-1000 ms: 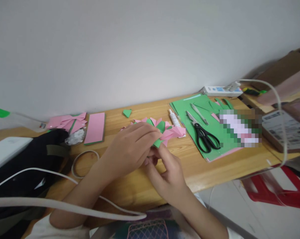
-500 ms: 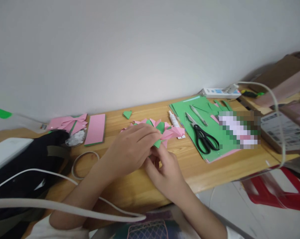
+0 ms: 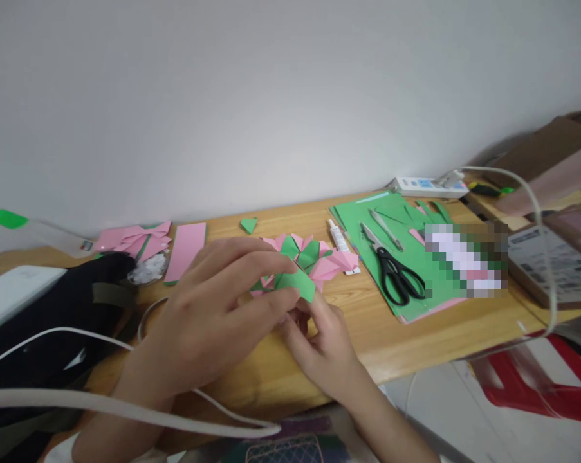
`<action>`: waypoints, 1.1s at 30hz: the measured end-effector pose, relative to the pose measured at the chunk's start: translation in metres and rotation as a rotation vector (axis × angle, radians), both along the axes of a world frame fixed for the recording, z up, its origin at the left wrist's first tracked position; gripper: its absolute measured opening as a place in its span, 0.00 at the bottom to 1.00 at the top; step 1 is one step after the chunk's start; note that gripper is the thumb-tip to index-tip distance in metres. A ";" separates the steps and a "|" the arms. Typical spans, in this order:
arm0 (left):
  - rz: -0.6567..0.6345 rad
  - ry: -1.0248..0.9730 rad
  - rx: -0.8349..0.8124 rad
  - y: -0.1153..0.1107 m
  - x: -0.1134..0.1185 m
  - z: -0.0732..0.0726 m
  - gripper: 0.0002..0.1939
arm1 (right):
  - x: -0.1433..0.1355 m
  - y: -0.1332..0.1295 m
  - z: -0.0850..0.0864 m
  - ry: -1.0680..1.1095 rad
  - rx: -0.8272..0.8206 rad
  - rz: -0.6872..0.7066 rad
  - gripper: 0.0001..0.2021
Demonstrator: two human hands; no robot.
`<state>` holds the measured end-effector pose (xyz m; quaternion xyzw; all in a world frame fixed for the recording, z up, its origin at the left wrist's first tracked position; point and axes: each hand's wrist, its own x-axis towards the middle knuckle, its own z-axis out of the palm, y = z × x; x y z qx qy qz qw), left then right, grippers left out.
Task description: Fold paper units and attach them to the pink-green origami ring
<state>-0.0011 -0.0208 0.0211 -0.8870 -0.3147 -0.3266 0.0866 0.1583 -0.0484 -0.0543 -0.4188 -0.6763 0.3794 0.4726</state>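
In the head view, a pink and green folded-paper flower is between my two hands above the wooden table. My left hand reaches over its left side, with thumb and fingertips closed on a green paper flap. From below and in front, my right hand grips the near edge of the flower with bent fingers. Part of the flower's left side is hidden behind my left hand. A glue tube lies just behind the flower's right end.
Black-handled scissors and a craft knife rest on green paper sheets at right. Pink paper, folded pink pieces and a tape roll are at left. A white cable crosses in front.
My left hand has lifted and shifted left, its fingers spreading, so more of the green flap and the flower's centre shows. My right hand stays nearly in place.
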 end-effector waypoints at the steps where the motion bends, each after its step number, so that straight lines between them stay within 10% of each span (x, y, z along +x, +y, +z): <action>1: 0.004 -0.007 0.010 -0.002 0.000 0.000 0.05 | 0.000 0.000 0.000 0.004 0.009 0.000 0.04; 7: 0.158 -0.080 -0.169 -0.010 0.005 0.002 0.07 | 0.000 -0.004 -0.005 0.071 0.155 -0.024 0.11; 17: 0.074 -0.024 -0.127 -0.020 0.014 0.008 0.07 | 0.013 -0.003 -0.014 -0.276 0.589 -0.587 0.22; 33: 0.035 0.179 -0.301 -0.006 0.012 0.000 0.10 | 0.040 0.006 -0.032 -0.071 0.575 -0.609 0.18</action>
